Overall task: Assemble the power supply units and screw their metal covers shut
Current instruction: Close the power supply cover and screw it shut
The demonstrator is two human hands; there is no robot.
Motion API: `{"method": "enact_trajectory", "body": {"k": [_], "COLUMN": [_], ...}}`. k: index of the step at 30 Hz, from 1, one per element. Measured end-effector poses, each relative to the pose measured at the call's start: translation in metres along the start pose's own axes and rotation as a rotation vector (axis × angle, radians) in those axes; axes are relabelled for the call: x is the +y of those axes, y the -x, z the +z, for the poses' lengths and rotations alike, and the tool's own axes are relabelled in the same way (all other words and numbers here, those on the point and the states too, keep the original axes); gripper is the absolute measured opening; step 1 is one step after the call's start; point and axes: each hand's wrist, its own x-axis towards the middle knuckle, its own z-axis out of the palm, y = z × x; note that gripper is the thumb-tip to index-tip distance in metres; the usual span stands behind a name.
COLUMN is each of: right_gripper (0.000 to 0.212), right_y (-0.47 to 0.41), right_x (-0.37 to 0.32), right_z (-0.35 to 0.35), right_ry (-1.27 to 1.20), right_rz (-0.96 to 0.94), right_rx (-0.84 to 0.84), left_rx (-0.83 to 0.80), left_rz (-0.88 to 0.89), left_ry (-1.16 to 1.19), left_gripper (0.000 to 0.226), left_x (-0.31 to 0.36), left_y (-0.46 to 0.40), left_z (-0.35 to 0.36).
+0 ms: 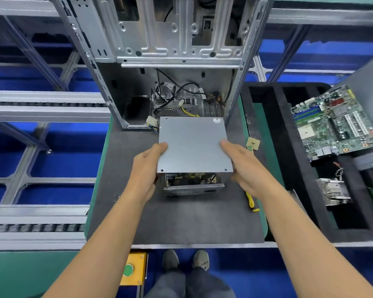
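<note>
Both hands hold the power supply [194,147] just above the dark mat [177,220] on the desk: the left hand [145,168] has its grip on the left side, thumb on the flat metal cover, and the right hand [243,168] has its grip on the right side the same way. Beyond it stands an open computer case [172,61] with loose cables [181,91] inside, and a circuit board [334,123] lies in a black tray [289,168] to the right
</note>
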Motion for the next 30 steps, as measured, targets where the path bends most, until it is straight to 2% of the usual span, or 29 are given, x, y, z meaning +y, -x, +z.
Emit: {"method": "enact_trajectory", "body": {"k": [4, 6, 14, 18, 20, 25, 28, 30], "right_gripper": [0.079, 0.082, 0.070, 0.045, 0.041, 0.045, 0.051, 0.063], "right_y": [0.0020, 0.0012, 0.0000, 0.0020, 0.0016, -0.0001, -0.0014, -0.0011], "right_x": [0.0005, 0.0020, 0.0075, 0.0081, 0.0081, 0.0055, 0.0069, 0.0092], "right_z": [0.0039, 0.0028, 0.0020, 0.0031, 0.0018, 0.0022, 0.0044, 0.0059], "right_ry": [0.015, 0.025, 0.023, 0.048, 0.039, 0.024, 0.018, 0.015], "right_rz": [-0.014, -0.028, -0.070, -0.093, -0.105, -0.091, -0.092, -0.093], "right_rx": [0.030, 0.029, 0.044, 0.058, 0.068, 0.068, 0.076, 0.070], "left_rx": [0.003, -0.015, -0.041, -0.027, -0.037, 0.000, -0.026, -0.028], "left_rz": [-0.021, -0.015, 0.020, 0.017, 0.027, 0.018, 0.013, 0.004], "left_ry": [0.001, -0.013, -0.036, -0.023, -0.017, -0.021, -0.010, -0.011], "left_gripper": [0.025, 0.023, 0.019, 0.021, 0.026, 0.054, 0.036, 0.034], "left_x": [-0.0024, -0.0047, -0.0043, -0.0028, -0.0021, 0.0000, -0.0022, -0.0049], "left_y": [0.0016, 0.0032, 0.0085, 0.0089, 0.0079, 0.0051, 0.0071, 0.0077], "left_z": [-0.0013, -0.0010, 0.0012, 0.0003, 0.0001, 0.0026, 0.0026, 0.0007]}}
